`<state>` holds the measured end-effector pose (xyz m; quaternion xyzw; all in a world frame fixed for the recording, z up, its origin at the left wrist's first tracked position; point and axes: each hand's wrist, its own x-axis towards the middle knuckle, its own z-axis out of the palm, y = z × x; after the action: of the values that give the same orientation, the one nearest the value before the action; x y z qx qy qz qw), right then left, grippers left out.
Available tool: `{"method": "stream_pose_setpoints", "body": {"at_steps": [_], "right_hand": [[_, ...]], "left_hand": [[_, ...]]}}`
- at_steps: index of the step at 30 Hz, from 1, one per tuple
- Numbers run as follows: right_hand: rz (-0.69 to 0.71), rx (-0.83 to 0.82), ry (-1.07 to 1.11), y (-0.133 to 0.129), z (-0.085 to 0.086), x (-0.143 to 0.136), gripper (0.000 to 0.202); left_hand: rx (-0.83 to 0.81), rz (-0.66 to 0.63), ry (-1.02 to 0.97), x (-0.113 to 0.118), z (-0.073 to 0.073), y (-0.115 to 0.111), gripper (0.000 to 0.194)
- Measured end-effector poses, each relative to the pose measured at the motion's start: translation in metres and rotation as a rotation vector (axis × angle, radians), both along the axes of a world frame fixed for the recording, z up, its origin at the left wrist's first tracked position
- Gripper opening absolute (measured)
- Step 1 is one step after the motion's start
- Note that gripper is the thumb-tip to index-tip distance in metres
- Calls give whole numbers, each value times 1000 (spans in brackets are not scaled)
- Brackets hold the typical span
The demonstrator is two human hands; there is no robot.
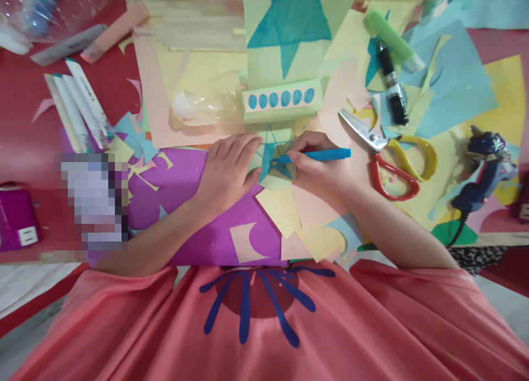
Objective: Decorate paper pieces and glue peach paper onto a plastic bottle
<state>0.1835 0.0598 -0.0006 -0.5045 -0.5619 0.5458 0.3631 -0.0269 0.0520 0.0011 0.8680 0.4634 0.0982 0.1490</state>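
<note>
My right hand (pixel 316 160) is closed around a blue marker (pixel 326 154), its tip pointing left onto a light green paper piece (pixel 275 178). A star outline (pixel 269 155) is drawn on that paper, partly coloured in blue. My left hand (pixel 231 168) lies flat, fingers stretched out, at the left edge of the same piece. Just above the hands rests a clear plastic bottle (pixel 215 102) on its side, wrapped in green paper with a strip of blue dots (pixel 281 98). Farther back lies a green sheet bearing a large teal star (pixel 289 22).
Scissors with red and yellow handles (pixel 382 149) lie open at right, beside a glue gun (pixel 481 171). A black marker (pixel 392 86) and green marker (pixel 392 42) are behind. Several white markers (pixel 78 105) lie left. Paper scraps (pixel 248 242) cover a purple sheet (pixel 185 177).
</note>
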Motion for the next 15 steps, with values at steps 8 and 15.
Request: {"method": "stream_pose_setpoints", "body": {"at_steps": [8, 15], "right_hand": [[58, 15, -24, 2, 2, 2, 25], [65, -5, -23, 2, 4, 3, 27]], "left_hand": [[12, -1, -6, 0, -2, 0, 42], [-7, 5, -20, 0, -2, 0, 43]]}}
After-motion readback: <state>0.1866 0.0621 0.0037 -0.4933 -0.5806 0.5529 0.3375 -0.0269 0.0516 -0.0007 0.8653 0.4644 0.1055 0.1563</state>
